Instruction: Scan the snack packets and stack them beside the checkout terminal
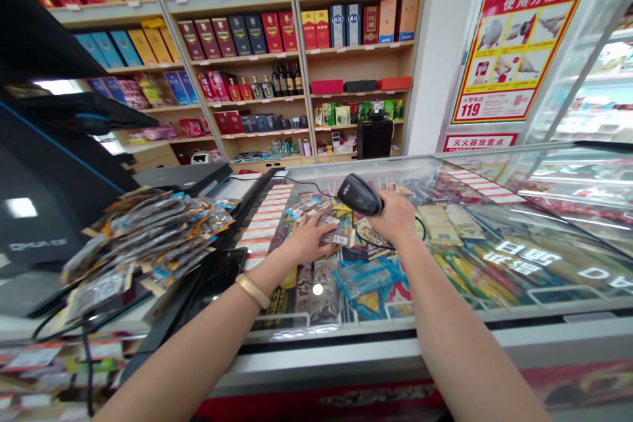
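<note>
My right hand [398, 216] is wrapped round the handle of a black barcode scanner [360, 194], its head tilted to the left over the glass. My left hand [312, 237] lies with fingers spread on small clear snack packets [341, 235] on the freezer's glass top. One packet shows a printed barcode label beside my fingers. A gold bangle [253, 290] circles my left wrist. More packets [311, 204] with blue edges lie just beyond that hand. To the left, a large heap of similar packets [163, 237] is piled on the counter.
A chest freezer [346, 359] with a sliding glass lid holds frozen goods below my hands. A dark phone-like slab [217, 280] lies left of my forearm. A black checkout terminal [54, 204] stands far left. The scanner's cable [309, 183] runs across the glass. Shelves [240, 59] of boxed bottles stand behind.
</note>
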The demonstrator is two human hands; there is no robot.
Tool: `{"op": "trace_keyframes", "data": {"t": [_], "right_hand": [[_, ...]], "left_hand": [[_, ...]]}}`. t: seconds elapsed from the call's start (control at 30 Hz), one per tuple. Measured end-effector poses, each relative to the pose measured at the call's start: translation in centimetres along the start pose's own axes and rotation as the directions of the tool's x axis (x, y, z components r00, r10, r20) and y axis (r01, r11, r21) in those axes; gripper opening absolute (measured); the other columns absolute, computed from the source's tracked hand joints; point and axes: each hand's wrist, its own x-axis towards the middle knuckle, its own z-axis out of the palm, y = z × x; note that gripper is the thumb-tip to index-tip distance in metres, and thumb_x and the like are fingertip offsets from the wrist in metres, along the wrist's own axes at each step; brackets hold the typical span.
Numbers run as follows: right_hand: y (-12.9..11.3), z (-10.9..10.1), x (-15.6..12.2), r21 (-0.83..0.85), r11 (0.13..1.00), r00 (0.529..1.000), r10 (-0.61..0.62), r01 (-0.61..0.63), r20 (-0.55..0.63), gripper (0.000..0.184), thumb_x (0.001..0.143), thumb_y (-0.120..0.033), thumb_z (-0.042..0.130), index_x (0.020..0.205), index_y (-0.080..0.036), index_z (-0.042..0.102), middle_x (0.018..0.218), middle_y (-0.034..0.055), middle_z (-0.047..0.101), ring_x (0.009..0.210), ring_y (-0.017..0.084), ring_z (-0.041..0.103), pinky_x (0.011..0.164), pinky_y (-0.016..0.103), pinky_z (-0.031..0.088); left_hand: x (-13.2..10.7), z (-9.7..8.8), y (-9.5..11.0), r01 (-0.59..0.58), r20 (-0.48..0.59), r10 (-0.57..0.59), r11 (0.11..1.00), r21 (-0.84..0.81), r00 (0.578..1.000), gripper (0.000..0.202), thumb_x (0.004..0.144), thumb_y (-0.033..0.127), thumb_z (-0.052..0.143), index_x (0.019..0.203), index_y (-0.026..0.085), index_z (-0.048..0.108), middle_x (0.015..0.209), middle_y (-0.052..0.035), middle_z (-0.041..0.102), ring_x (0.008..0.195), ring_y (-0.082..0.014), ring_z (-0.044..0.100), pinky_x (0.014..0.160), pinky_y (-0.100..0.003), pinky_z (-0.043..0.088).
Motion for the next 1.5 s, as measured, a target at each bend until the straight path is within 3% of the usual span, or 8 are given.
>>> {"op": "trace_keyframes", "data": {"t": [0.2, 0.37, 0.53, 0.7, 1.0, 1.2, 1.37, 1.5], "right_hand": [[-0.5, 0.5, -0.3, 0.001, 0.997, 0.993, -0.072, 0.072, 0.095, 0.029, 0.071, -0.03, 0.061, 0.098, -0.025, 0.071, 0.094, 0.007, 0.075, 0.088, 0.027, 0.069, 0.071, 0.031, 0.048], [-1.0, 0.5, -0.6, -0.002, 0.994, 0.984, -0.11, 0.111, 0.139, 0.025, 0.071, -0.031, 0.062, 0.093, -0.025, 0.071, 0.093, 0.0062, 0.075, 0.087, 0.025, 0.069, 0.069, 0.03, 0.047], [-1.2, 0.4, -0.7, 0.009, 0.987, 0.976, -0.158, 0.158, 0.152, 0.023, 0.071, -0.032, 0.061, 0.091, -0.024, 0.071, 0.093, 0.006, 0.076, 0.083, 0.024, 0.069, 0.067, 0.029, 0.047], [-1.6, 0.5, -0.8, 0.058, 0.967, 0.957, -0.254, 0.248, 0.143, 0.023, 0.07, -0.034, 0.062, 0.088, -0.022, 0.071, 0.09, 0.0079, 0.076, 0.08, 0.024, 0.069, 0.068, 0.03, 0.048], [-2.3, 0.7, -1.2, 0.194, 0.901, 0.906, -0.411, 0.387, 0.102, 0.031, 0.065, -0.029, 0.063, 0.094, -0.021, 0.069, 0.085, 0.0073, 0.073, 0.078, 0.023, 0.067, 0.07, 0.032, 0.049], [-3.6, 0.4, -1.5, 0.255, 0.866, 0.869, -0.474, 0.429, 0.146, 0.026, 0.065, -0.024, 0.064, 0.09, -0.021, 0.069, 0.084, 0.0069, 0.073, 0.078, 0.022, 0.066, 0.072, 0.031, 0.049], [-4.5, 0.6, -1.9, 0.249, 0.851, 0.835, -0.512, 0.462, 0.202, 0.028, 0.063, -0.025, 0.064, 0.091, -0.022, 0.069, 0.09, 0.0076, 0.074, 0.08, 0.023, 0.066, 0.073, 0.032, 0.048], [-4.8, 0.8, -2.0, 0.234, 0.868, 0.841, -0.487, 0.437, 0.236, 0.025, 0.064, -0.026, 0.065, 0.088, -0.022, 0.069, 0.087, 0.0071, 0.073, 0.08, 0.023, 0.066, 0.073, 0.031, 0.047]], "left_hand": [[-3.4, -1.1, -2.3, 0.073, 0.092, -0.072, 0.997, -0.018, 0.993, 0.074, 0.056, 0.048, 0.084, 0.124, 0.029, 0.062, 0.156, -0.016, 0.028, 0.145, -0.0481, 0.013, 0.11, -0.071, 0.01], [-4.1, -0.7, -3.9, -0.065, -0.036, 0.06, 0.985, -0.16, 0.998, 0.065, 0.047, 0.037, 0.089, 0.106, 0.023, 0.065, 0.149, -0.0157, 0.037, 0.142, -0.0413, 0.027, 0.113, -0.056, 0.025], [-3.9, -1.5, -4.0, -0.11, -0.295, 0.017, 0.947, -0.301, 0.955, 0.059, 0.054, 0.024, 0.083, 0.107, 0.018, 0.06, 0.115, -0.0104, 0.059, 0.112, -0.0281, 0.056, 0.099, -0.043, 0.045], [-3.8, -2.3, -3.9, -0.061, -0.484, -0.12, 0.938, -0.34, 0.867, 0.057, 0.055, 0.021, 0.08, 0.107, 0.019, 0.058, 0.105, -0.0065, 0.062, 0.101, -0.0249, 0.061, 0.09, -0.038, 0.049], [-3.9, -2.7, -3.3, -0.114, -0.577, -0.113, 0.933, -0.343, 0.809, 0.058, 0.059, 0.019, 0.079, 0.114, 0.02, 0.06, 0.107, -0.0067, 0.062, 0.103, -0.0241, 0.061, 0.094, -0.037, 0.049], [-3.8, -2.6, -3.8, 0.014, -0.596, -0.217, 0.945, -0.326, 0.773, 0.058, 0.058, 0.013, 0.08, 0.111, 0.018, 0.057, 0.11, -0.0076, 0.057, 0.106, -0.0248, 0.059, 0.096, -0.038, 0.049], [-3.7, -2.5, -4.3, 0.013, -0.588, -0.169, 0.965, -0.26, 0.791, 0.063, 0.06, 0.008, 0.078, 0.117, 0.017, 0.054, 0.115, -0.0087, 0.052, 0.108, -0.0247, 0.058, 0.098, -0.039, 0.048], [-3.6, -2.4, -4.2, -0.006, -0.577, -0.129, 0.974, -0.226, 0.807, 0.065, 0.061, 0.006, 0.075, 0.121, 0.018, 0.052, 0.117, -0.0091, 0.051, 0.108, -0.0244, 0.058, 0.099, -0.039, 0.048]]}}
